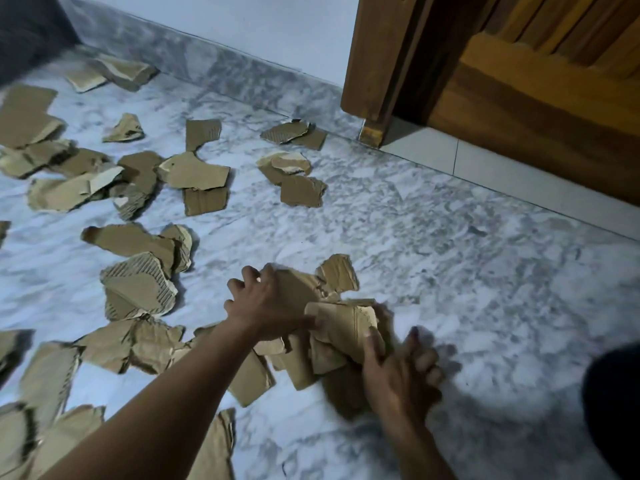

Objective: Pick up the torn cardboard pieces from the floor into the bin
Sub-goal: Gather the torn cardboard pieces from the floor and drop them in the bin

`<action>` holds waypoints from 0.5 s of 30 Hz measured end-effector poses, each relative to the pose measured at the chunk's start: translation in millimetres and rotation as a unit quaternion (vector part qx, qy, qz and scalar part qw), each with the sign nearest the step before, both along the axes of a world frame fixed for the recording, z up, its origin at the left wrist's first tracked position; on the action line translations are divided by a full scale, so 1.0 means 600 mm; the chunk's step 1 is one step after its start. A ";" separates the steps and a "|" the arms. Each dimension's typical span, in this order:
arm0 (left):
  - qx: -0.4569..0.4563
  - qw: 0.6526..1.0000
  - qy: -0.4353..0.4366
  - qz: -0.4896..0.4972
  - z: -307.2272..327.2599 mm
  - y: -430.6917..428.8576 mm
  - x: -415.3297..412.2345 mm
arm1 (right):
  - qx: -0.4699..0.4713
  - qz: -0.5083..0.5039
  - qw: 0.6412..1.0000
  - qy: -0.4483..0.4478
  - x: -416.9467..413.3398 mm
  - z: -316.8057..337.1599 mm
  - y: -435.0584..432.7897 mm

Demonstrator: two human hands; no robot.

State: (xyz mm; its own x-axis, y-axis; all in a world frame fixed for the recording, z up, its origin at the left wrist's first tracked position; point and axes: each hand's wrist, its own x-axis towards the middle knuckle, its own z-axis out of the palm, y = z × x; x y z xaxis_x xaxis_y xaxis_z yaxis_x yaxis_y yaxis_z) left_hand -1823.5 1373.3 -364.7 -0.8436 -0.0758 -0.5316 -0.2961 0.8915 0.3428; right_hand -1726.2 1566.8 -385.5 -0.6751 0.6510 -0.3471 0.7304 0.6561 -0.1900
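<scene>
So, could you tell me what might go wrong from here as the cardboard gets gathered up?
The right hand grips a bunched stack of pieces that fan out loosely, so some may slip out when lifted. The left hand presses another piece flat; its torn edge could snag. Many scraps lie spread across the floor, and no bin is clearly in view, so carrying may scatter them.

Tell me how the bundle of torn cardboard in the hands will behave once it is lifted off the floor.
The bundle of torn cardboard is probably light, being thin corrugated scraps. It looks loose: separate overlapping pieces pressed between the left hand and right hand, so outer scraps may slip out. The pieces look creased, so they likely bend rather than stay rigid.
</scene>
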 end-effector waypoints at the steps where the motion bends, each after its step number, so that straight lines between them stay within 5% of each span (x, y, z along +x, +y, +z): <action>1: 0.008 1.000 -0.002 -0.013 -0.002 0.005 0.005 | 0.005 0.030 0.999 0.046 0.002 -0.006 -0.024; 7: 0.190 0.981 0.000 0.028 0.002 0.023 0.041 | -0.187 0.031 0.973 0.131 -0.030 -0.006 -0.094; 15: 0.434 0.890 -0.033 0.136 0.072 0.016 0.113 | -0.353 0.032 0.920 0.166 0.011 0.060 -0.058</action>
